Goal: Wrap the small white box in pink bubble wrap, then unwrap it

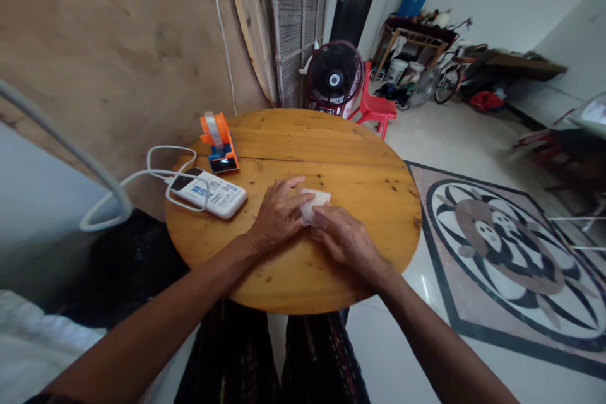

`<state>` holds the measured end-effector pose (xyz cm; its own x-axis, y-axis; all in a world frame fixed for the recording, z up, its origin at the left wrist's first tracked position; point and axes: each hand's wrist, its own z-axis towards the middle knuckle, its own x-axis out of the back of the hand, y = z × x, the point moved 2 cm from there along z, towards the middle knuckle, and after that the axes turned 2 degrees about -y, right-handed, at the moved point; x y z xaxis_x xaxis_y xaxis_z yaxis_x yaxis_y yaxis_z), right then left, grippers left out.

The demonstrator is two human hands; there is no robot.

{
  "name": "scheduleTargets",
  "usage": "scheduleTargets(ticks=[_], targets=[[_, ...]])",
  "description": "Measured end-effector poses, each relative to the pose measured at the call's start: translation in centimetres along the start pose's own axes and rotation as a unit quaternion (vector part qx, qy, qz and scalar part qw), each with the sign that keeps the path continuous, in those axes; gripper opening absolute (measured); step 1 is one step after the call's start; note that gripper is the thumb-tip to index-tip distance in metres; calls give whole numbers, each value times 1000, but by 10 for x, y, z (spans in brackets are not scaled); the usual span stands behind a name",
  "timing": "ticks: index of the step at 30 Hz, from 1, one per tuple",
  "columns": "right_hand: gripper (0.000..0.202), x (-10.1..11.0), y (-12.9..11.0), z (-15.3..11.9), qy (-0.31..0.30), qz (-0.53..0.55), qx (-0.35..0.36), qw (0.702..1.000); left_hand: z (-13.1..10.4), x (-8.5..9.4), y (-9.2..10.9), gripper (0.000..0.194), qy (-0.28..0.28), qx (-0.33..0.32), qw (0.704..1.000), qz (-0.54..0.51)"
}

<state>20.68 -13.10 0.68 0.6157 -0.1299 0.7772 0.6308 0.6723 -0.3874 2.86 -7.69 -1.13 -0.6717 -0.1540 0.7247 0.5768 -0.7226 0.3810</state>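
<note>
A small white packet (314, 204), seemingly wrapped in thin translucent film or paper, lies between my two hands on the round wooden table (293, 293). My left hand (280, 211) has its fingers stretched out and apart, and the ones nearest the packet touch its left side. From the right, my right hand (348, 237) closes its fingers and thumb on the packet's near right corner. What is inside the wrapping cannot be made out.
An orange and blue tape dispenser (220, 142) stands at the table's back left. Near it lies a white power bank (218, 194) with a looped white cable (154, 172). Beyond the table are a fan (335, 76) and a red plastic chair (376, 104).
</note>
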Motion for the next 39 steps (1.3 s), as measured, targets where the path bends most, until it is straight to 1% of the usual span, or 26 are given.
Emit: scheduleTargets(ticks=[3, 5, 6, 10, 14, 16, 19, 21, 23, 25, 26, 30, 33, 36, 39], targets=[[51, 1, -2, -5, -20, -10, 10, 1000, -2, 3, 2, 22, 5, -14, 1000, -5], [52, 0, -3, -7, -17, -12, 15, 1000, -1, 4, 4, 11, 0, -10, 1000, -10], [51, -1, -4, -8, -13, -13, 19, 1000, -1, 4, 4, 9, -5, -4, 1000, -12], [49, -3, -4, -10, -9, -27, 31, 999, -1, 5, 3, 12, -14, 11, 1000, -3], [48, -5, -3, -12, -12, -33, 37, 999, -3, 7, 2, 10, -16, -7, 1000, 14], [47, -6, -2, -13, -8, -32, 41, 999, -5, 7, 1, 15, -21, -24, 999, 7], [47, -8, -3, -13, 2, -30, 46, 998, -6, 4, -1, 36, -31, -48, 998, -22], [48, -8, -3, -13, 6, -28, 44, 999, -5, 1, -4, 52, -54, -51, 997, -38], [49, -7, -3, -13, 11, -29, 42, 999, -4, -4, -8, 60, -94, -46, 993, -57], [50, -7, -3, -12, 17, -30, 45, 998, -2, -9, -13, 60, -124, -37, 988, -87], [50, -7, -3, -12, 19, -31, 46, 998, -1, -11, -15, 60, -129, -32, 986, -104], [51, -7, -2, -13, 19, -27, 44, 998, 2, -14, -18, 58, -123, -23, 979, -158], [51, -8, -3, -14, 16, -21, 50, 998, 3, -10, -15, 56, -114, -11, 975, -191], [52, -6, -5, -12, 13, -12, 49, 999, 4, -2, -12, 53, -120, 24, 970, -208], [53, 0, -8, -4, 21, 10, 55, 998, 5, 8, -9, 51, -115, 60, 966, -225]])
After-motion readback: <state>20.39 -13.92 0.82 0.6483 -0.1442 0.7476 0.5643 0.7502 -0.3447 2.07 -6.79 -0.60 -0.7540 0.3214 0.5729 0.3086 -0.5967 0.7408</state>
